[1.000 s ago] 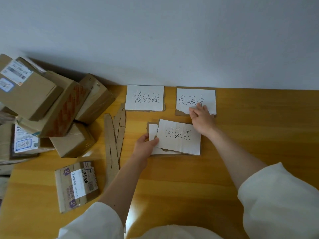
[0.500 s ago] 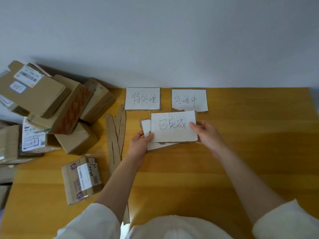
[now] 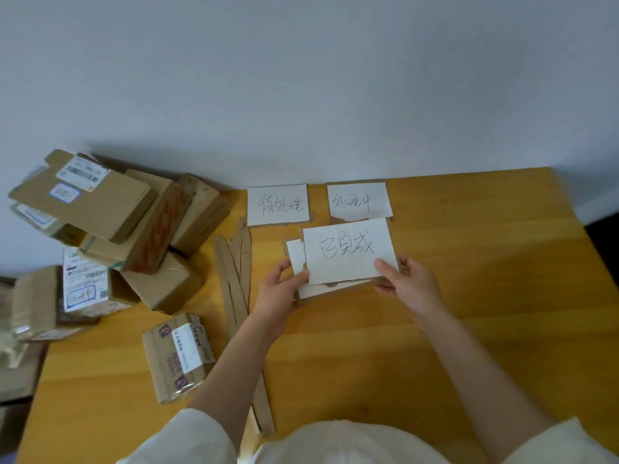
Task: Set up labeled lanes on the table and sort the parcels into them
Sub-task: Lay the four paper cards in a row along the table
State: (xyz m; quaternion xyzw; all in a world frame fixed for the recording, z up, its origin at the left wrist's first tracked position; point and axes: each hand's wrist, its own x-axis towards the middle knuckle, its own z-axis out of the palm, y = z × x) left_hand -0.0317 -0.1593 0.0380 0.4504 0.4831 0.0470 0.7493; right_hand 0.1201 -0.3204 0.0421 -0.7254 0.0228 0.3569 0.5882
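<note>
The white label card marked 已完成 (image 3: pixel 348 251) sits over a second card (image 3: pixel 303 272) near the table's (image 3: pixel 469 296) far middle, pinched at its right edge by the right hand (image 3: pixel 407 284) while the left hand (image 3: pixel 279 291) grips the cards' left edge. Just behind lie the 待处理 card (image 3: pixel 278 204) and the 处理中 card (image 3: pixel 358 200). Cardboard strips (image 3: pixel 236 286) lie to the left, beside a heap of parcels (image 3: pixel 110 236).

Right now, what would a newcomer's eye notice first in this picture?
First, the handwritten label card at table centre, pinched by the left hand and right hand. Then two label cards lying by the wall, and the heap of parcels at the left.
</note>
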